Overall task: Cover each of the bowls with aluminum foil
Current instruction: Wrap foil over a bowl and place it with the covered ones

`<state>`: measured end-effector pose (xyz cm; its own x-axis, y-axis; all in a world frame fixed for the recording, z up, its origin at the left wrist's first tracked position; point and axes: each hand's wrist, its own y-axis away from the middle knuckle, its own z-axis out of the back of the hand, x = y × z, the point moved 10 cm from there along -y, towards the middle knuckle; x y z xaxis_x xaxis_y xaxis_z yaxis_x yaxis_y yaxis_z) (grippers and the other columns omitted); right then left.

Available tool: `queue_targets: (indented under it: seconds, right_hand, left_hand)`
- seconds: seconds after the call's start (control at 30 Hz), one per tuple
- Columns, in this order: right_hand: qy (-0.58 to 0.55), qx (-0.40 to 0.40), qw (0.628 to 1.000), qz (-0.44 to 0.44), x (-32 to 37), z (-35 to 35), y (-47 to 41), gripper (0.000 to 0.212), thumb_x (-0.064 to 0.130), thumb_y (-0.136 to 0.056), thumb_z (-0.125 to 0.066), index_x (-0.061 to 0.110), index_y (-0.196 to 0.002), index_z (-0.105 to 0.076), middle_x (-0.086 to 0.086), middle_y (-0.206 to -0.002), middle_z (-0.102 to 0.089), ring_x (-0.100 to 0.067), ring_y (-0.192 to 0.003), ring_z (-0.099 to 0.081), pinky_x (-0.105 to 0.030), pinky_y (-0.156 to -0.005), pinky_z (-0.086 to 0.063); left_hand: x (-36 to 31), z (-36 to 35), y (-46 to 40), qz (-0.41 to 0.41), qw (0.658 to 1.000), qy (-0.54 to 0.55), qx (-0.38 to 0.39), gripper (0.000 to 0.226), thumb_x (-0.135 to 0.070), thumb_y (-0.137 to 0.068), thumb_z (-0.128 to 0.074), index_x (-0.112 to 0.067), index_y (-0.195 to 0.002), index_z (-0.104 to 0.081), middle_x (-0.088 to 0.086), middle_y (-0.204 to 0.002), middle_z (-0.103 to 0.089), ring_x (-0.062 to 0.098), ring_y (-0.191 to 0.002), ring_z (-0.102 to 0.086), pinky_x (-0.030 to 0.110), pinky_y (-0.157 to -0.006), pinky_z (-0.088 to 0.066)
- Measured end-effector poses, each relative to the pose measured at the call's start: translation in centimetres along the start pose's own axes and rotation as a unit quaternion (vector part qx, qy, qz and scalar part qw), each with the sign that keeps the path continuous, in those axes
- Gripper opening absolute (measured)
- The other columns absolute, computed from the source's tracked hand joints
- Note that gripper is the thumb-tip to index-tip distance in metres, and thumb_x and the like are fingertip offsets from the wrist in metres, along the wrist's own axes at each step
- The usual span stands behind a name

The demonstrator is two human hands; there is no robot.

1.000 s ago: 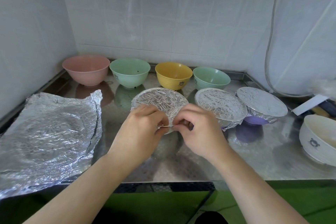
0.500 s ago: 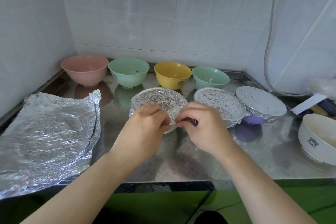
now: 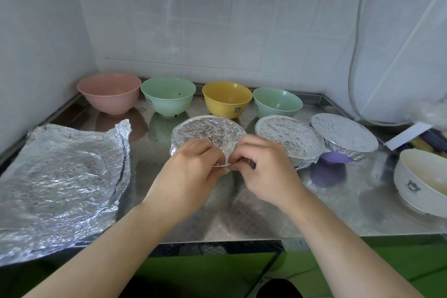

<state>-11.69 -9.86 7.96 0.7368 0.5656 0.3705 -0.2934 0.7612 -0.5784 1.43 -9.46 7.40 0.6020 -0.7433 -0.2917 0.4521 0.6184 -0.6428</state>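
- Foil-covered bowl (image 3: 208, 132), centre of frame, on steel counter (image 3: 266, 213); foil crinkled over its top.
- Left hand (image 3: 191, 176) and right hand (image 3: 266, 172) both pinch foil at the bowl's near rim, fingertips almost touching.
- Right of it: two more foil-covered bowls (image 3: 290, 136), (image 3: 343, 134), the far one purple beneath.
- Behind: pink bowl (image 3: 108, 92), green bowl (image 3: 168, 95), yellow bowl (image 3: 226, 99), green bowl (image 3: 277, 103), all uncovered.
- Foil sheets (image 3: 60, 176) lower left; white bowl (image 3: 423, 181) right edge.

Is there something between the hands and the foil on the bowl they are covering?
Nothing visible. The left hand and right hand already pinch the foil at the near rim of the bowl.
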Motion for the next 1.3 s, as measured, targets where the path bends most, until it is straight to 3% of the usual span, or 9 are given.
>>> queue_targets:
  seconds: [0.2, 0.4, 0.6, 0.73, 0.8, 1.0, 1.1, 1.3]
  right_hand:
    - [-0.055, 0.015, 0.998, -0.005, 0.1, -0.1, 0.0, 0.011, 0.012, -0.087, -0.085, 0.019, -0.085, -0.077, 0.012, -0.089, -0.065, -0.011, -0.081, -0.064, -0.037, -0.072, -0.054]
    - [-0.006, 0.003, 1.000, 0.015, 0.5, -0.1, -0.1, 0.012, 0.009, -0.091, -0.079, 0.018, -0.084, -0.078, 0.012, -0.089, -0.065, -0.012, -0.083, -0.062, -0.041, -0.071, -0.051]
    - [-0.043, 0.002, 0.999, -0.010, 0.0, 0.2, 0.3, 0.014, 0.005, -0.088, -0.081, 0.019, -0.089, -0.079, 0.014, -0.094, -0.068, -0.008, -0.086, -0.065, -0.024, -0.071, -0.049]
    - [-0.024, 0.007, 1.000, 0.010, 1.4, -1.0, -0.1, 0.008, 0.015, -0.088, -0.082, 0.020, -0.088, -0.077, 0.014, -0.091, -0.065, -0.012, -0.084, -0.062, -0.040, -0.072, -0.053]
    - [-0.012, 0.003, 1.000, 0.016, 1.5, -1.1, -0.1, 0.009, 0.012, -0.089, -0.080, 0.019, -0.086, -0.076, 0.012, -0.090, -0.065, -0.015, -0.086, -0.062, -0.042, -0.072, -0.052]
    - [0.026, 0.006, 1.000, 0.015, 1.0, -0.5, 0.1, 0.012, 0.011, -0.088, -0.081, 0.020, -0.088, -0.073, 0.015, -0.094, -0.064, -0.013, -0.091, -0.060, -0.040, -0.076, -0.053]
    - [0.030, 0.004, 0.999, 0.031, 2.3, -1.1, -0.2, 0.008, 0.019, -0.088, -0.082, 0.021, -0.090, -0.074, 0.013, -0.094, -0.064, -0.014, -0.092, -0.060, -0.038, -0.077, -0.051]
    - [0.053, -0.011, 0.998, 0.040, 2.6, -1.4, -0.2, 0.010, 0.013, -0.091, -0.079, 0.018, -0.084, -0.073, 0.010, -0.089, -0.063, -0.018, -0.087, -0.061, -0.040, -0.071, -0.050]
  left_hand:
    - [0.4, 0.5, 0.1, -0.002, 1.000, 0.007, -0.007, 0.015, -0.009, -0.085, -0.082, -0.015, -0.086, -0.069, -0.006, -0.085, -0.058, 0.020, -0.085, -0.053, 0.035, -0.076, -0.046]
    - [0.5, 0.6, 0.1, 0.003, 1.000, 0.020, 0.006, 0.017, -0.007, -0.083, -0.083, -0.016, -0.091, -0.071, -0.007, -0.091, -0.061, 0.018, -0.089, -0.055, 0.033, -0.077, -0.048]
    - [1.6, 1.7, 0.4, 0.002, 1.000, -0.006, 0.017, 0.019, -0.006, -0.080, -0.084, -0.016, -0.086, -0.069, -0.008, -0.089, -0.063, 0.022, -0.087, -0.058, 0.042, -0.080, -0.050]
    - [1.0, 1.5, 0.0, -0.014, 1.000, 0.000, 0.015, 0.017, -0.007, -0.079, -0.086, -0.016, -0.084, -0.072, -0.006, -0.085, -0.063, 0.019, -0.079, -0.057, 0.029, -0.078, -0.043]
    - [0.9, 1.6, 0.0, -0.021, 1.000, 0.007, 0.016, 0.016, -0.009, -0.080, -0.086, -0.016, -0.085, -0.073, -0.006, -0.086, -0.064, 0.018, -0.080, -0.058, 0.032, -0.077, -0.046]
    - [1.9, 2.8, 0.5, -0.013, 1.000, -0.013, 0.012, 0.019, -0.011, -0.079, -0.087, -0.018, -0.087, -0.072, -0.008, -0.092, -0.064, 0.020, -0.087, -0.061, 0.040, -0.077, -0.052]
    - [1.6, 2.2, 0.3, -0.033, 0.999, -0.018, 0.012, 0.016, -0.009, -0.080, -0.085, -0.015, -0.085, -0.071, -0.005, -0.088, -0.064, 0.022, -0.083, -0.059, 0.039, -0.076, -0.049]
    - [1.4, 2.5, 0.6, -0.037, 0.999, -0.012, 0.012, 0.009, -0.015, -0.084, -0.080, -0.015, -0.087, -0.072, -0.005, -0.090, -0.064, 0.022, -0.086, -0.060, 0.035, -0.078, -0.049]
